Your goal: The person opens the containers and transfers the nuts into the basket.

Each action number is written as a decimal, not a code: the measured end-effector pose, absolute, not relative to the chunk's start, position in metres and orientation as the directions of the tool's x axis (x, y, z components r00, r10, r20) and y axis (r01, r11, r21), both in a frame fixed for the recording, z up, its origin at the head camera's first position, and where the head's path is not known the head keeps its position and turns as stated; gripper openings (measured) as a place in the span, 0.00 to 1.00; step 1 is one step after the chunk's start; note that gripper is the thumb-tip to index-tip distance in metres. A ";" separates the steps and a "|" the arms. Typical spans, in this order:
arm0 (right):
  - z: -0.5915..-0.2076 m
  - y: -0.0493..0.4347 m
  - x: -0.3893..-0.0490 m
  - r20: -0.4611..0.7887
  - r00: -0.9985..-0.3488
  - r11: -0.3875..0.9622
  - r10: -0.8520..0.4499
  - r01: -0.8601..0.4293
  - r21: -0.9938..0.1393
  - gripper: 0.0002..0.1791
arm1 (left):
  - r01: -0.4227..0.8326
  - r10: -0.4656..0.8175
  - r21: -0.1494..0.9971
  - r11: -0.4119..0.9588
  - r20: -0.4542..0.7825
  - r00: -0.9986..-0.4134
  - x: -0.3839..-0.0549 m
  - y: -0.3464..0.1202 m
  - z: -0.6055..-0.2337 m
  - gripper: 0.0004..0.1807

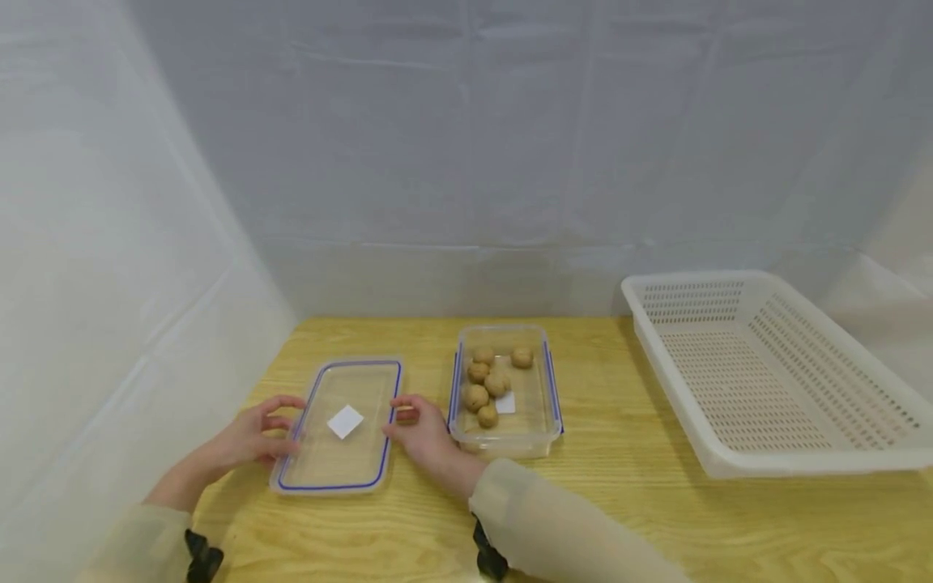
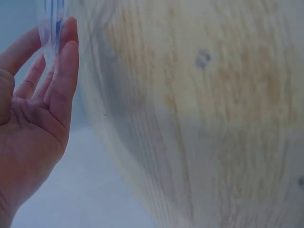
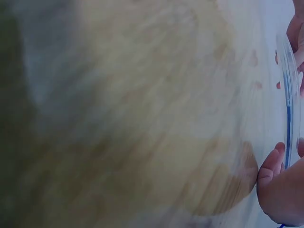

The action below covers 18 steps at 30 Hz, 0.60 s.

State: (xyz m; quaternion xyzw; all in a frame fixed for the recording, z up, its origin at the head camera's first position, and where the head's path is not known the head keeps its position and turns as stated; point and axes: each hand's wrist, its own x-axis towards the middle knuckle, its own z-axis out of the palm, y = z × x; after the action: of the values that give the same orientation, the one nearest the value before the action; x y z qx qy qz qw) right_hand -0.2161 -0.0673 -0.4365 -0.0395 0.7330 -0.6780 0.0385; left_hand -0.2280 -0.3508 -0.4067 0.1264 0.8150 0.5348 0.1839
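A clear rectangular plastic lid with a blue seal (image 1: 341, 461) was pinched at opposite long edges by the inward-turned left hand (image 1: 248, 436) and right hand (image 1: 428, 441), left of a clear plastic box (image 1: 530, 409).

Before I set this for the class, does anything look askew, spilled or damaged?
One thing: the white label on the lid is askew, its edges out of line with the lid's sides. I see no spill or damage; the walnuts sit inside the box.
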 end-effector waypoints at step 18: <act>-0.435 -0.066 -0.220 -0.040 -0.986 0.289 -0.159 -0.008 -0.957 0.17 | 0.051 0.331 0.837 0.545 -0.159 -0.930 -0.225 -0.347 -0.417 0.33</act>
State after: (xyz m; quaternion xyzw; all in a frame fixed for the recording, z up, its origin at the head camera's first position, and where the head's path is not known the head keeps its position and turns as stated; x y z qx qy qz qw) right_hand -0.2200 -0.0663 -0.4347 -0.0521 0.8002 -0.5940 0.0636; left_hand -0.2247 -0.3472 -0.4166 0.1105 0.8660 0.4637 0.1509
